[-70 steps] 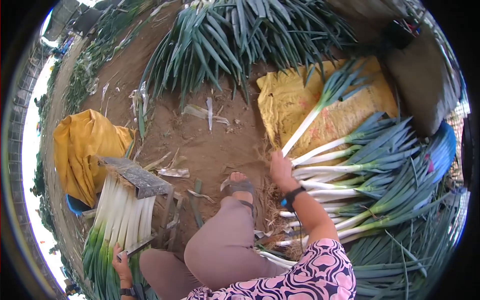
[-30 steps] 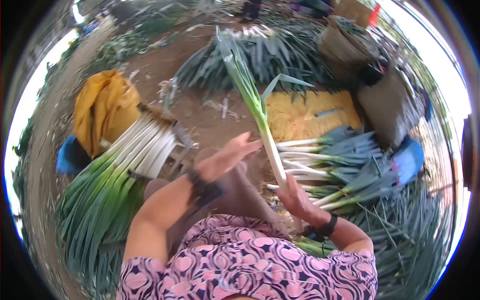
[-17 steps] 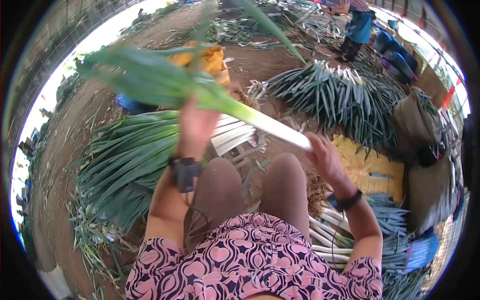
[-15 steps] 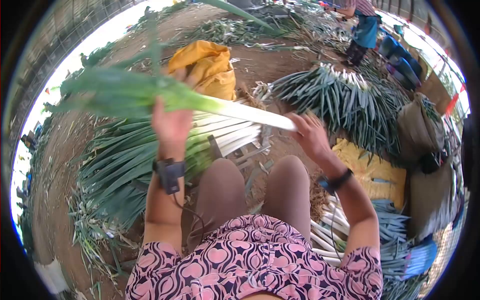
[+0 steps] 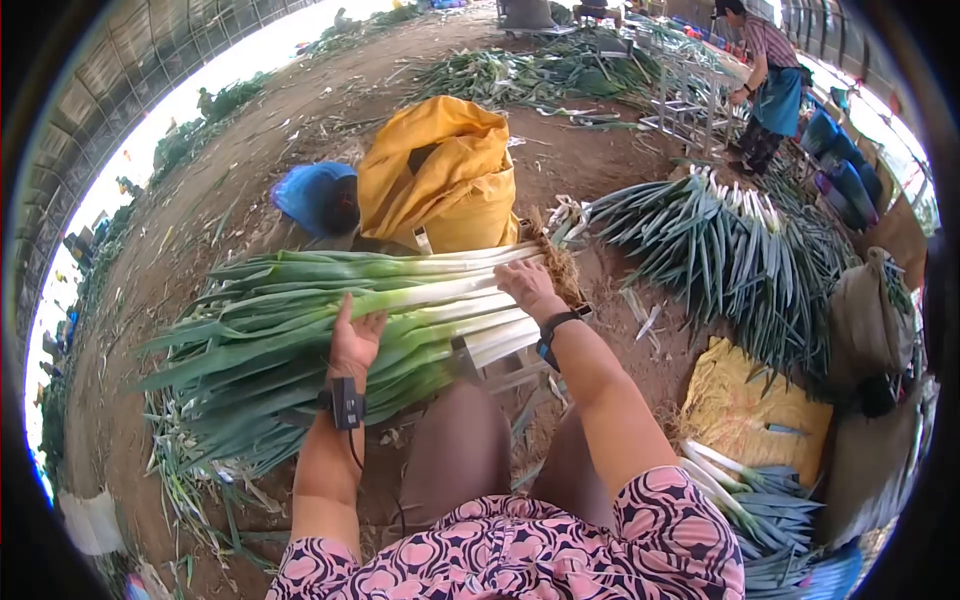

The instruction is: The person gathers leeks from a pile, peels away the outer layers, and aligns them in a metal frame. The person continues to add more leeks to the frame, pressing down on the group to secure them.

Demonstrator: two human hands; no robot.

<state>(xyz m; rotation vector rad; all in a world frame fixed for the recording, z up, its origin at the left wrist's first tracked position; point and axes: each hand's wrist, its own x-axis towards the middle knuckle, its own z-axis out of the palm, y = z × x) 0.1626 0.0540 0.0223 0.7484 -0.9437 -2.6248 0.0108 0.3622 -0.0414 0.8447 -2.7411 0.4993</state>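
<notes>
Left hand (image 5: 357,340): yours is open, fingers spread at the leek pile (image 5: 410,335), left of centre.
Right hand (image 5: 527,288): your fingers lie over its white ends, mid-frame; whether they grip, I cannot tell.
Leek pile: stretches left to centre, roots rightmost.
Yellow sack (image 5: 445,185): just beyond, upper centre.
Co-worker (image 5: 775,75): bends forward, upper right.

Leeks (image 5: 425,325), green and white; piled, lying flat

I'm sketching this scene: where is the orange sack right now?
In the head view, the orange sack stands upper left of centre, just beyond the pile of green-and-white stalks, with a blue container on its left.
</notes>
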